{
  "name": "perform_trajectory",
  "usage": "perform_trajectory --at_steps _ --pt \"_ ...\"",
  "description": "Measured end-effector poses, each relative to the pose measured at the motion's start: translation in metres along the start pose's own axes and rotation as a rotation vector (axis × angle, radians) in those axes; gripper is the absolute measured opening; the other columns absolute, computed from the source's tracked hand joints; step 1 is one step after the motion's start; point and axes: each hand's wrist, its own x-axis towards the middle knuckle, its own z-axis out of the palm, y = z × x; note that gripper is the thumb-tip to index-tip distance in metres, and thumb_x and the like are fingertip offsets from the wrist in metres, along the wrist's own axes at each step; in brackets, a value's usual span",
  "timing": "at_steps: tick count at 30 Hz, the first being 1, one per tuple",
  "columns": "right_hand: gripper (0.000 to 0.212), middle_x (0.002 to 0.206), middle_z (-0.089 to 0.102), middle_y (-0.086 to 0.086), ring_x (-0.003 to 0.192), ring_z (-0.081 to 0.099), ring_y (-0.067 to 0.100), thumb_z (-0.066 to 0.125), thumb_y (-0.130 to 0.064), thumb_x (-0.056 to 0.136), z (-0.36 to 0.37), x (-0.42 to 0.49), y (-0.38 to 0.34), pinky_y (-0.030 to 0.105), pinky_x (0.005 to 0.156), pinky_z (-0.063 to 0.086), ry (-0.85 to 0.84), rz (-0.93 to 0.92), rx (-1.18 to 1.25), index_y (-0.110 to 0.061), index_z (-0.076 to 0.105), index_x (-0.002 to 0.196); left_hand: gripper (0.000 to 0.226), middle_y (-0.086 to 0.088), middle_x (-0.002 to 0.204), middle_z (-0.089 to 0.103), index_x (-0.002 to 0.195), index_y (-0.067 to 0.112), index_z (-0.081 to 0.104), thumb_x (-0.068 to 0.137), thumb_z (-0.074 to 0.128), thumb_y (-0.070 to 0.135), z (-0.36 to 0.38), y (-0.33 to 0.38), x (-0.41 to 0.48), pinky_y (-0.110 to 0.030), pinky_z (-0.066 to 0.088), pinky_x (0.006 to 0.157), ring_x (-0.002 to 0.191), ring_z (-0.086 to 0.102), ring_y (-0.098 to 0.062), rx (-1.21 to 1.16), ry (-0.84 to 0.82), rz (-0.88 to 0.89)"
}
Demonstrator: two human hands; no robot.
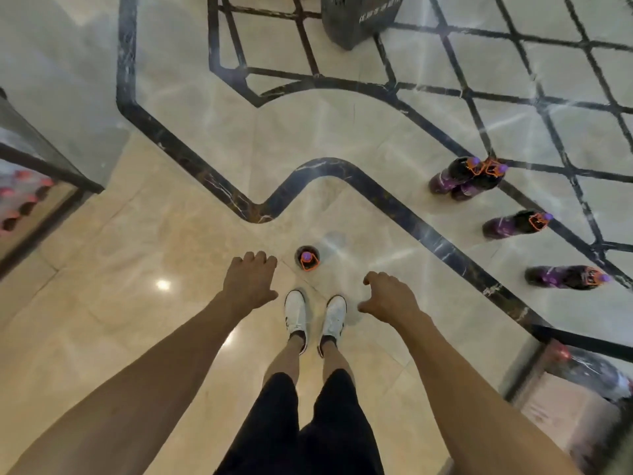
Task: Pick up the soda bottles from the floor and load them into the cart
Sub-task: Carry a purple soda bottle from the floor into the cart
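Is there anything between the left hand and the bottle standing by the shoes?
No. In the head view, only bare marble floor shows between the left hand and the purple-capped bottle standing ahead of the white shoes.

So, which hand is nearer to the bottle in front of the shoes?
Left, by this view. The left hand is just left of the bottle; the right hand is farther off, to its right.
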Motion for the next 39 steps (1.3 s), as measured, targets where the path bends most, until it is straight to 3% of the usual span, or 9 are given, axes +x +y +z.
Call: perform_trajectory --at_steps 6,11,17,21,24,27,32,35,39 --pt "0.060 0.135 0.059 0.009 0.122 0.056 0.028 0.076 -0.034 0.090 0.066 0.108 0.012 0.035 0.093 0.043 -0.065 0.021 0.157 -0.016 0.052 0.141 0.069 -0.003 0.133 0.055 0.137 0.020 0.049 0.084 0.069 0.059 0.087 -0.005 0.090 -0.041 0.045 0.095 0.122 0.053 -0.028 -0.047 -0.086 -0.035" --pt "0.061 0.137 0.059 0.007 0.126 0.055 0.026 0.078 -0.031 0.088 0.131 0.221 0.026 0.035 0.097 0.044 -0.037 0.003 0.252 -0.017 0.053 0.142 0.073 -0.004 0.139 0.052 0.143 0.023 0.048 0.083 0.072 0.057 0.171 0.001 0.191 -0.042 0.043 0.099 0.126 0.050 -0.029 -0.169 -0.038 0.003" --pt "0.067 0.142 0.057 0.005 0.128 0.053 0.025 0.079 -0.035 0.089 0.218 0.354 0.043 0.034 0.103 0.042 -0.029 -0.059 0.302 -0.018 0.049 0.147 0.106 -0.002 0.156 0.034 0.155 0.031 0.030 0.069 0.078 0.071 0.285 0.018 0.303 -0.042 0.038 0.111 0.138 0.038 -0.030 -0.666 0.009 0.116" --pt "0.072 0.143 0.056 0.003 0.131 0.051 0.023 0.080 -0.038 0.088 0.271 0.413 0.048 0.033 0.103 0.042 -0.014 -0.058 0.398 -0.021 0.047 0.149 0.107 0.003 0.161 0.028 0.152 0.035 0.036 0.062 0.085 0.067 0.326 0.050 0.348 -0.034 0.028 0.120 0.147 0.028 -0.019 -0.977 0.116 0.023" --pt "0.080 0.147 0.052 -0.001 0.134 0.049 0.020 0.082 -0.039 0.085 0.299 0.438 0.045 0.034 0.104 0.042 0.004 -0.043 0.498 -0.024 0.042 0.152 0.086 0.010 0.153 0.037 0.139 0.044 0.047 0.065 0.090 0.054 0.339 0.059 0.363 -0.039 0.040 0.116 0.143 0.037 -0.010 -1.182 0.196 -0.052" --pt "0.090 0.153 0.049 -0.006 0.139 0.045 0.016 0.085 -0.039 0.082 0.313 0.456 0.040 0.037 0.110 0.043 0.017 -0.064 0.604 -0.031 0.034 0.156 0.076 0.013 0.140 0.048 0.133 0.040 0.053 0.068 0.092 0.044 0.341 0.053 0.368 -0.038 0.050 0.105 0.130 0.049 -0.005 -1.222 0.260 -0.037" --pt "0.098 0.154 0.047 -0.017 0.141 0.042 0.008 0.092 -0.040 0.074 0.327 0.490 0.030 0.032 0.111 0.041 0.033 -0.148 0.704 -0.042 0.034 0.154 0.072 0.014 0.128 0.060 0.130 0.029 0.058 0.065 0.088 0.038 0.342 0.023 0.378 -0.028 0.055 0.093 0.120 0.060 -0.013 -1.371 0.272 -0.020" --pt "0.100 0.155 0.046 -0.015 0.141 0.041 0.007 0.095 -0.036 0.071 0.336 0.514 0.019 0.025 0.111 0.036 0.007 -0.215 0.742 -0.039 0.039 0.153 0.070 0.008 0.119 0.069 0.128 0.022 0.060 0.064 0.089 0.026 0.343 -0.009 0.388 -0.026 0.059 0.086 0.112 0.068 -0.016 -1.487 0.227 -0.077" --pt "0.103 0.151 0.045 -0.016 0.138 0.042 0.007 0.099 -0.034 0.063 0.346 0.555 0.000 0.034 0.116 0.040 -0.002 -0.335 0.734 -0.039 0.043 0.149 0.072 0.001 0.120 0.070 0.128 0.023 0.060 0.061 0.084 0.032 0.350 -0.048 0.398 -0.030 0.061 0.082 0.110 0.069 -0.022 -1.590 0.186 -0.132"
